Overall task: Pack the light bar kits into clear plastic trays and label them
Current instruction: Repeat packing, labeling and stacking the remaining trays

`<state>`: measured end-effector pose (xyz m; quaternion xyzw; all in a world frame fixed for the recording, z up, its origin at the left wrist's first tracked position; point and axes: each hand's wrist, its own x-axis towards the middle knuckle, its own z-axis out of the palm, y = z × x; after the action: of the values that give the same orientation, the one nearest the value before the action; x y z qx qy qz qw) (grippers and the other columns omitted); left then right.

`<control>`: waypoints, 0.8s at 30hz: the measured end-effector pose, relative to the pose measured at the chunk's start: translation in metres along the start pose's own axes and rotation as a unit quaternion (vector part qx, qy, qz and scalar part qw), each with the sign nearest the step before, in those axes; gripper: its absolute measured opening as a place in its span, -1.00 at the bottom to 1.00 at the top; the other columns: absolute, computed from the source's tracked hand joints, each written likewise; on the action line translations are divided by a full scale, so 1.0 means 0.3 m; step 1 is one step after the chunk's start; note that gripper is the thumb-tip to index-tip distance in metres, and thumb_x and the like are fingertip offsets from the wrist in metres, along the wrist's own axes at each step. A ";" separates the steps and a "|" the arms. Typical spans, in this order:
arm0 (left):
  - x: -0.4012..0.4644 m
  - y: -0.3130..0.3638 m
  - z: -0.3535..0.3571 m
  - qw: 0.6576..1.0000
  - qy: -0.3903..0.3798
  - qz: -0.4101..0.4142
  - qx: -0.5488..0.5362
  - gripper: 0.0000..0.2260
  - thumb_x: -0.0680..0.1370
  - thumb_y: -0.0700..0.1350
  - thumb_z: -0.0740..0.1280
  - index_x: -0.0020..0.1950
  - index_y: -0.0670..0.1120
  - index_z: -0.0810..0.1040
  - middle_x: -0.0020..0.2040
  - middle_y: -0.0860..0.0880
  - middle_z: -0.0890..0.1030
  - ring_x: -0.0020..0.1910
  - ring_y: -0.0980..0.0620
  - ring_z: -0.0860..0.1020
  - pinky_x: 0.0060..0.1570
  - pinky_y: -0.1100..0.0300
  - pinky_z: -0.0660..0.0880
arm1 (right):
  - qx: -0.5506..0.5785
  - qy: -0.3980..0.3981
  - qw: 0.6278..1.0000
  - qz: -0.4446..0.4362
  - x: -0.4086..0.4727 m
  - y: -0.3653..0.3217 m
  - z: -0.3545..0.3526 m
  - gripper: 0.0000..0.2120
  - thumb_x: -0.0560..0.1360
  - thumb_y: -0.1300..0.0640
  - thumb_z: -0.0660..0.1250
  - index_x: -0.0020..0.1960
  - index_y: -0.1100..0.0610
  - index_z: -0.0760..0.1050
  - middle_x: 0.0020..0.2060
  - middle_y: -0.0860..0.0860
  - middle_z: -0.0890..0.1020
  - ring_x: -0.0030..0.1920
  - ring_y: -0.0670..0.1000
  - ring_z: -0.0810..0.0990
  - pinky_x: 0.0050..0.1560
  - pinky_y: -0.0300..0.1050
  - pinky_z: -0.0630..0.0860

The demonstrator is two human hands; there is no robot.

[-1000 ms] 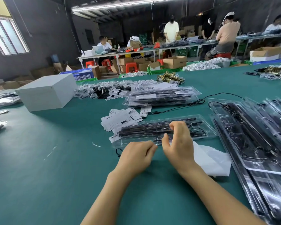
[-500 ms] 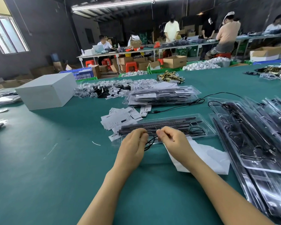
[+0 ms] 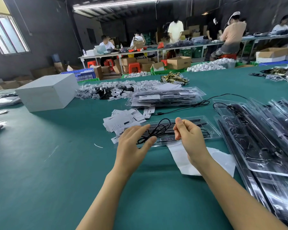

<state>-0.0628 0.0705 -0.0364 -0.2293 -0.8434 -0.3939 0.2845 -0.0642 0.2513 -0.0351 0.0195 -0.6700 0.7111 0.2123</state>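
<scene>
Lying on green table (image 3: 40, 180): gray box (image 3: 47, 93) far left, stacked trays (image 3: 264, 138) at right, finished pile (image 3: 165, 97) behind, labels (image 3: 123, 120) beside open tray (image 3: 211, 130). Left hand (image 3: 133, 146) spreading loosely under black cable (image 3: 158, 130); right hand (image 3: 189, 136) pinching it above tray, partly covering tray contents.
</scene>
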 end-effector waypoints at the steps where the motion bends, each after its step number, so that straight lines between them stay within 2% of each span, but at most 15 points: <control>1: -0.001 0.001 0.006 1.000 -0.010 0.011 0.014 -0.65 0.47 0.02 0.40 0.20 -0.10 0.62 0.09 0.04 0.64 0.18 0.01 0.52 0.23 0.03 0.40 | -0.003 0.001 1.000 -0.003 -0.001 -0.002 0.001 -0.63 0.61 0.00 0.20 -0.30 0.17 0.43 -0.51 -0.05 0.41 -0.45 -0.10 0.35 -0.36 -0.35 0.36; 4: -0.006 -0.004 0.016 0.999 -0.031 0.008 0.025 -0.66 0.47 -0.12 0.46 0.23 -0.11 0.60 0.07 -0.02 0.65 0.14 -0.07 0.55 0.19 -0.06 0.44 | -0.015 0.004 1.000 -0.012 -0.005 -0.009 0.003 -0.63 0.61 0.00 0.20 -0.31 0.16 0.43 -0.52 -0.05 0.41 -0.45 -0.09 0.34 -0.37 -0.34 0.35; 6: -0.006 -0.007 0.016 0.999 -0.031 -0.002 0.016 -0.68 0.50 -0.15 0.43 0.25 -0.11 0.59 0.04 -0.01 0.65 0.08 -0.06 0.57 0.14 0.02 0.46 | -0.038 0.001 0.999 -0.030 -0.010 -0.013 0.003 -0.63 0.62 0.00 0.19 -0.28 0.17 0.44 -0.51 -0.06 0.41 -0.44 -0.08 0.35 -0.39 -0.32 0.35; 8: -0.005 -0.002 0.014 0.999 -0.027 -0.028 -0.012 -0.72 0.54 -0.16 0.39 0.25 -0.13 0.59 -0.01 0.10 0.62 0.05 -0.03 0.58 0.08 0.14 0.45 | -0.066 -0.005 0.997 -0.048 -0.016 -0.017 0.007 -0.66 0.62 0.00 0.17 -0.24 0.18 0.44 -0.49 -0.08 0.43 -0.42 -0.07 0.36 -0.37 -0.26 0.36; 11: 0.003 0.008 0.013 0.994 -0.036 -0.084 -0.066 -0.77 0.59 -0.16 0.31 0.23 -0.12 0.58 -0.09 0.25 0.53 0.01 -0.05 0.56 0.03 0.08 0.48 | -0.094 -0.019 0.993 -0.068 -0.026 -0.023 0.012 -0.77 0.63 0.06 0.17 -0.12 0.15 0.47 -0.41 -0.06 0.48 -0.35 -0.05 0.42 -0.28 -0.11 0.41; 14: 0.009 0.002 0.000 0.990 -0.038 -0.117 -0.072 -0.84 0.59 -0.17 0.29 0.13 -0.09 0.61 -0.16 0.18 0.51 0.03 0.00 0.44 0.01 0.17 0.38 | -0.130 -0.046 0.985 -0.102 -0.033 -0.037 0.017 -0.89 0.60 0.15 0.24 -0.05 0.11 0.53 -0.31 -0.05 0.55 -0.28 -0.06 0.47 -0.19 -0.14 0.44; 16: 0.013 -0.001 -0.011 0.993 -0.039 -0.107 -0.034 -0.87 0.59 -0.14 0.31 0.08 -0.10 0.62 -0.07 0.11 0.55 0.07 0.04 0.40 0.11 0.11 0.33 | -0.151 -0.052 0.980 -0.121 -0.039 -0.044 0.022 -0.91 0.59 0.19 0.26 -0.04 0.13 0.55 -0.27 -0.02 0.59 -0.26 -0.03 0.49 -0.17 -0.16 0.44; 20: 0.008 0.025 -0.013 0.997 -0.049 -0.028 0.060 -0.68 0.57 0.02 0.27 0.26 -0.09 0.57 0.14 0.04 0.60 0.21 0.11 0.36 0.35 -0.01 0.18 | -0.201 -0.056 0.966 -0.150 -0.051 -0.047 0.026 -0.90 0.58 0.19 0.29 -0.07 0.14 0.56 -0.34 -0.04 0.55 -0.34 -0.09 0.43 -0.27 -0.20 0.38; 22: 0.010 0.038 -0.008 0.996 -0.073 -0.010 0.047 -0.73 0.60 -0.05 0.28 0.25 -0.14 0.57 0.09 0.02 0.63 0.11 0.16 0.35 0.34 -0.10 0.23 | -0.208 -0.053 0.965 -0.153 -0.052 -0.048 0.028 -0.90 0.58 0.19 0.28 -0.09 0.14 0.55 -0.39 -0.11 0.51 -0.37 -0.13 0.40 -0.31 -0.28 0.33; 24: 0.014 0.045 -0.006 0.995 -0.097 -0.002 0.030 -0.81 0.63 -0.09 0.23 0.06 -0.15 0.59 -0.14 0.15 0.62 -0.13 0.17 0.37 0.19 -0.05 0.35 | -0.207 -0.050 0.965 -0.154 -0.052 -0.053 0.030 -0.90 0.57 0.20 0.29 -0.09 0.15 0.55 -0.40 -0.14 0.49 -0.38 -0.14 0.41 -0.32 -0.32 0.30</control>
<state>-0.0571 0.0776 -0.0255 -0.2566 -0.8789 -0.3446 0.2073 -0.0472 0.2387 -0.0242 0.1137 -0.8011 0.5140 0.2847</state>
